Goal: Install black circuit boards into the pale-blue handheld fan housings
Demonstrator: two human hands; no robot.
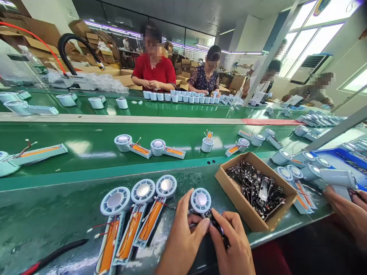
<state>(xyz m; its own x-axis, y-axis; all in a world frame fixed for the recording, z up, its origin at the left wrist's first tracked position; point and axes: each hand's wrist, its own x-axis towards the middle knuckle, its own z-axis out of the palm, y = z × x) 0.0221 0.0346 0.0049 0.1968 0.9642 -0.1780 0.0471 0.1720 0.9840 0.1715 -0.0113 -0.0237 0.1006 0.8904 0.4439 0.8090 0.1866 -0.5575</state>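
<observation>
My left hand (183, 233) is closed round a light blue handheld fan housing (200, 200), its round slotted end with a silver disc facing up. My right hand (231, 238) pinches a narrow black circuit board (213, 219) at the handle part of this housing; whether the board sits inside the handle, I cannot tell. Left of my hands lie three similar housings, the nearest being this fan housing (166, 186), with orange strips (151, 221) and thin wires in their open handles. A cardboard box (243, 208) full of black circuit boards (258, 187) stands to the right of my hands.
A black-and-red cable (57, 256) lies at the front left. Behind the bench runs a green conveyor belt (86, 152) with several housings. A co-worker's hands (348, 208) work at the right, near a blue tray (329, 156). More people sit across the line.
</observation>
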